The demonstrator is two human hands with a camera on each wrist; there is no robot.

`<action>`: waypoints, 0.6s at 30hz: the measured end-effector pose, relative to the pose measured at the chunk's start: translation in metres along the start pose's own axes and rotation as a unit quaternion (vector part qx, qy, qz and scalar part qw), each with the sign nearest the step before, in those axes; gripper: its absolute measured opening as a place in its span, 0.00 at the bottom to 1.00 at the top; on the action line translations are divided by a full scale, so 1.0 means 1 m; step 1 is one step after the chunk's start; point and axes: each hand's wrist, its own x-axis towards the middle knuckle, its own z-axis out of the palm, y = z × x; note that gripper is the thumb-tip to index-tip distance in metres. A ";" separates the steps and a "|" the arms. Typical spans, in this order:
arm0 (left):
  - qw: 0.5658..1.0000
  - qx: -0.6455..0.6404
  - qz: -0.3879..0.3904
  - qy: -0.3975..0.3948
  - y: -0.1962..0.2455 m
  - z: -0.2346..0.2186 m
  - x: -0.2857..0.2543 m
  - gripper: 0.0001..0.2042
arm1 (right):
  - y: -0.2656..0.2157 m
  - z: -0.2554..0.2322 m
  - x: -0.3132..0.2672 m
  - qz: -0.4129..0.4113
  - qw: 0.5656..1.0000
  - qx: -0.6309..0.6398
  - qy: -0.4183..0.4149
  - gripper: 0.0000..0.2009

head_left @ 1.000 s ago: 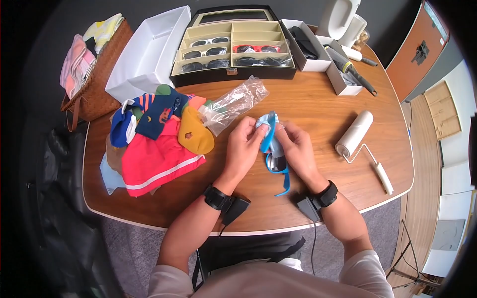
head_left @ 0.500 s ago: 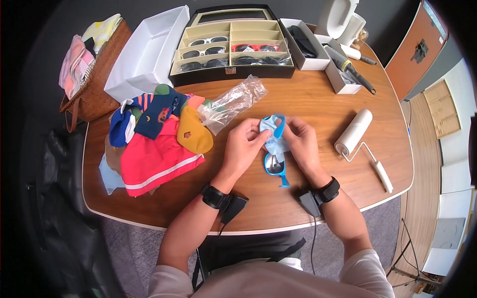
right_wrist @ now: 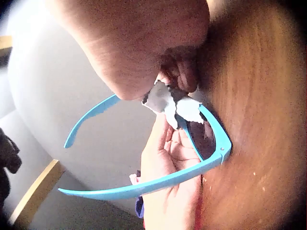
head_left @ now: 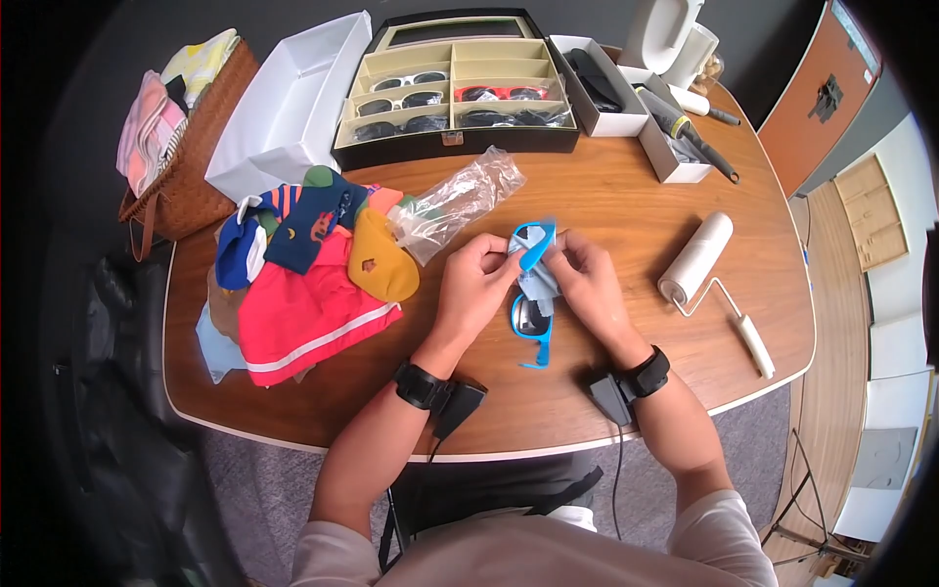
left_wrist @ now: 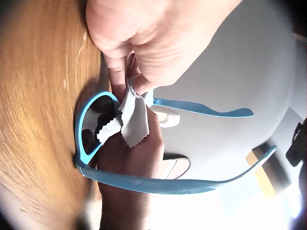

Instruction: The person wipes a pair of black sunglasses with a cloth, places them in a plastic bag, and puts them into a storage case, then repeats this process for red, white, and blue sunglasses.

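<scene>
Blue-framed sunglasses [head_left: 531, 318] are held between both hands over the table, one lens turned toward the person and the temples open. A light blue-grey cleaning cloth [head_left: 539, 282] with zigzag edges is folded around the far lens. The left hand [head_left: 476, 282] grips the sunglasses by that far end, thumb over the cloth. From the other side, the right hand [head_left: 590, 286] pinches the cloth against the lens. In the left wrist view, the dark near lens [left_wrist: 96, 122] shows below the cloth [left_wrist: 134, 120]; the fingertips behind the cloth are hidden.
Left of the hands lies a pile of colourful clothes [head_left: 303, 313], with a clear plastic bag [head_left: 460, 205] beside it. A lint roller [head_left: 699, 259] lies at right. Behind stand an eyewear case [head_left: 455, 147] with several sunglasses, white boxes [head_left: 284, 108] and a wicker basket [head_left: 196, 186].
The sunglasses turn and shift in the hands; their near lens and temple have swung slightly left. The cloth stays at the far lens, its folds changed. Both hands move only a little.
</scene>
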 end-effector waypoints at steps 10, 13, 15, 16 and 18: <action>0.998 -0.050 0.011 -0.045 -0.008 0.002 0.002 0.03 | 0.006 0.006 0.003 -0.056 0.996 0.063 0.027 0.11; 0.997 -0.048 0.009 -0.068 -0.009 0.001 0.002 0.05 | 0.013 0.002 0.005 -0.044 0.998 0.044 0.027 0.11; 0.996 -0.053 0.008 -0.074 -0.007 0.001 0.003 0.06 | 0.012 0.001 0.007 -0.029 0.999 0.020 0.033 0.10; 0.996 -0.059 0.007 -0.073 -0.006 0.001 0.003 0.06 | 0.012 0.001 0.007 -0.021 0.999 0.015 0.037 0.09; 0.995 -0.064 0.006 -0.071 -0.006 -0.001 0.002 0.07 | 0.009 0.004 0.007 -0.014 0.998 0.031 0.048 0.09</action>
